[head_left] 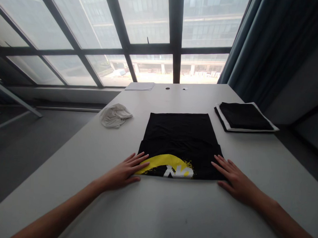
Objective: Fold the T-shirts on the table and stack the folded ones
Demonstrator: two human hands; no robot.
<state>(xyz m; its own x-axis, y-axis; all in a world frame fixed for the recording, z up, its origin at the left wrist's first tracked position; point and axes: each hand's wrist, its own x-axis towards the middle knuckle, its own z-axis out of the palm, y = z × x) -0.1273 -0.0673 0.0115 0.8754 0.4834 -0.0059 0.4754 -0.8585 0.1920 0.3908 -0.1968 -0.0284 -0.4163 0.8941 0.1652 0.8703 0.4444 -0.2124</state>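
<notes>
A black T-shirt (179, 134) with a yellow and white print lies folded on the white table (165, 214), its near part doubled over toward the far side. My left hand (130, 167) rests flat on its near left corner, fingers stretched out over the yellow print and thumb on the table by the near edge. On the near right corner lies my right hand (229, 173), also flat with fingers extended and its thumb beside the edge. Neither hand grips the cloth.
A crumpled white cloth (115, 115) sits to the left of the shirt. To the right is a stack of folded black and white garments (247, 116). Papers (139, 86) lie at the table's far edge, before the windows. A dark blue curtain (259, 42) hangs at the right.
</notes>
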